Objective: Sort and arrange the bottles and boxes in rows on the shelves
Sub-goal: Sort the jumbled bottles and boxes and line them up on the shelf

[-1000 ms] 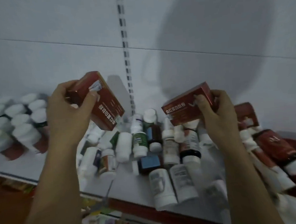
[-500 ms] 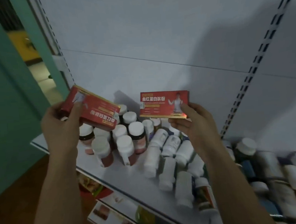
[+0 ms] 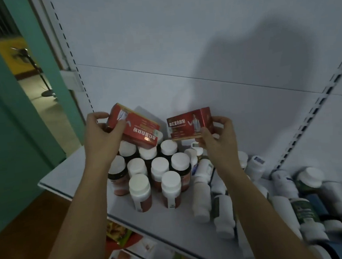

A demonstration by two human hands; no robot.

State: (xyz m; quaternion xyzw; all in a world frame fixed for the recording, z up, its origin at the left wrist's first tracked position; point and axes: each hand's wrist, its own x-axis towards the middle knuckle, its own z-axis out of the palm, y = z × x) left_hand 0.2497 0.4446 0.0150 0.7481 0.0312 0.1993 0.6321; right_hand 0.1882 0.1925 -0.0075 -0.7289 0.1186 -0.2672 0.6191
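Now, step: seat left box (image 3: 139, 129) and right box (image 3: 188, 124) in row on shelf (image 3: 74, 176), behind upright bottles (image 3: 159, 170) just below left hand (image 3: 102, 138). Turn print same way up first (left box reads upside down), edges flush. Left hand wrapped round left box end, box tilted, just over caps. Right hand (image 3: 217, 138) pinches right box at its right end, level; toppled bottles (image 3: 222, 206) beneath.

2 bare forearms (image 3: 79, 196), left grip (image 3: 102, 134), right grip (image 3: 217, 141)
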